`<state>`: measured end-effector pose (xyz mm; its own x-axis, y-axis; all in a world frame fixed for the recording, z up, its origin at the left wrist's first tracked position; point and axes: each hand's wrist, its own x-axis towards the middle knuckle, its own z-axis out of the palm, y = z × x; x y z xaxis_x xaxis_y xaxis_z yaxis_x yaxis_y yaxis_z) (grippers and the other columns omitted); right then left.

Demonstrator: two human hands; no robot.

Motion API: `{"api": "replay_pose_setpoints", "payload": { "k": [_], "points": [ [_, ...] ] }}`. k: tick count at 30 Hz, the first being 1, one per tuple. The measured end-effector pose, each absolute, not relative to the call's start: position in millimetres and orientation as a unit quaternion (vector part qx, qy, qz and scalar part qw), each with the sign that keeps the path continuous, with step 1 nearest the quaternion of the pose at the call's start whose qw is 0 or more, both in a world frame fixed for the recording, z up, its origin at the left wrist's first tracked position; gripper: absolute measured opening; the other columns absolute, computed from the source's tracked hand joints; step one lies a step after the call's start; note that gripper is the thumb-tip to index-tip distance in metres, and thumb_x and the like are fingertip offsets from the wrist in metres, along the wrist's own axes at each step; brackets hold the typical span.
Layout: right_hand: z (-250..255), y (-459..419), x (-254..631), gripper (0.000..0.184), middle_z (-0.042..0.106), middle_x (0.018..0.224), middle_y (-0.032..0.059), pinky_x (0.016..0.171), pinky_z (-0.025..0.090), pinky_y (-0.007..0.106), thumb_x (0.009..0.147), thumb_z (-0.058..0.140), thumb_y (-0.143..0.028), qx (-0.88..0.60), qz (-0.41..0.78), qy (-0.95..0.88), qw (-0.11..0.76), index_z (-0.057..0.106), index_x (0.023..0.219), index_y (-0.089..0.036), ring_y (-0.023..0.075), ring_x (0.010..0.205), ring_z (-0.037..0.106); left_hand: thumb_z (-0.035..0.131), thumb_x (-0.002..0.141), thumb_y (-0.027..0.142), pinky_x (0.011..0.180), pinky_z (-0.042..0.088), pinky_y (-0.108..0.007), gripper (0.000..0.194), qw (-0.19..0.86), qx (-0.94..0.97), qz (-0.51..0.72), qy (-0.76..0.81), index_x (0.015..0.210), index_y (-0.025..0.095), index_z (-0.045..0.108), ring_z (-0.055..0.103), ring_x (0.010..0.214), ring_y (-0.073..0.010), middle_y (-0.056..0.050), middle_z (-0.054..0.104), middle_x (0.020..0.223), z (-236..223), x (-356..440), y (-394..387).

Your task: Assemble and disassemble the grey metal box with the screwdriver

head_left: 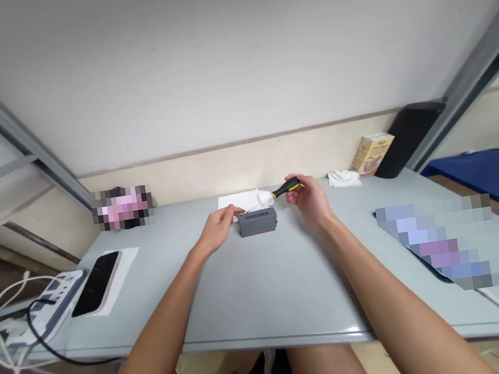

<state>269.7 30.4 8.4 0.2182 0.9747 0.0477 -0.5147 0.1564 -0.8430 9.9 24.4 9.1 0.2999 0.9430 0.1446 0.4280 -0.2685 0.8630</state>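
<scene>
A small dark grey box [258, 223] with a row of slots along its top stands on the table in front of me. My right hand [311, 198] is closed round the black and yellow handle of a screwdriver [285, 188]. Its thin shaft slants down to the left, and the tip is at the box's top left corner. My left hand [218, 225] reaches to that same corner with its fingers stretched out, at or against the box's left end. Whether a small part lies under those fingertips I cannot tell. Behind the box lies white paper [237, 200].
On the left of the table [265, 296] are a phone [98, 284] on white paper and a power strip [50, 308] with looping cables. A blurred device [434, 247] with a white cable lies right. Crumpled tissue [343, 178], a carton [372, 154] and a black cylinder [410, 138] stand back right.
</scene>
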Motion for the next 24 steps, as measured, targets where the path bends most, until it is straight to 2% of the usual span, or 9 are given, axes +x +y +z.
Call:
{"api": "replay_pose_setpoints", "payload": {
  "k": [4, 11, 16, 24],
  "points": [
    [8.8, 29.4, 265.5, 0.029, 0.055, 0.068, -0.0020, 0.052, 0.040, 0.026, 0.073, 0.073, -0.048, -0.362, 0.536, -0.339, 0.683, 0.072, 0.085, -0.022, 0.0111, 0.057, 0.052, 0.042, 0.102, 0.052, 0.081, 0.049, -0.031, 0.052, 0.358, 0.717, 0.385, 0.457, 0.107, 0.016, 0.079, 0.063, 0.085, -0.0201, -0.009, 0.075, 0.098, 8.2, 10.5, 26.6],
    [13.7, 25.4, 261.7, 0.028, 0.056, 0.067, -0.0018, 0.054, 0.039, 0.027, 0.075, 0.072, -0.049, -0.360, 0.536, -0.371, 0.668, 0.072, 0.086, -0.023, 0.0123, 0.058, 0.051, 0.054, 0.099, 0.039, 0.084, 0.050, -0.030, 0.033, 0.341, 0.716, 0.419, 0.441, 0.112, 0.017, 0.074, 0.067, 0.091, -0.0200, -0.008, 0.076, 0.099, 6.9, 13.8, 24.0],
    [17.9, 21.3, 259.9, 0.026, 0.055, 0.066, -0.0022, 0.056, 0.039, 0.027, 0.078, 0.070, -0.048, -0.355, 0.527, -0.384, 0.670, 0.072, 0.088, -0.024, 0.0129, 0.058, 0.050, 0.056, 0.098, 0.038, 0.083, 0.051, -0.030, 0.031, 0.350, 0.716, 0.420, 0.434, 0.113, 0.017, 0.074, 0.068, 0.092, -0.0202, -0.008, 0.074, 0.097, 7.4, 16.0, 21.6],
    [15.0, 22.7, 255.6, 0.028, 0.055, 0.063, -0.0021, 0.054, 0.038, 0.027, 0.075, 0.072, -0.050, -0.369, 0.533, -0.376, 0.662, 0.071, 0.086, -0.024, 0.0134, 0.057, 0.050, 0.057, 0.098, 0.037, 0.084, 0.051, -0.031, 0.029, 0.348, 0.719, 0.423, 0.428, 0.108, 0.018, 0.076, 0.068, 0.092, -0.0204, -0.008, 0.077, 0.102, 10.7, 15.4, 20.2]
  ]
}}
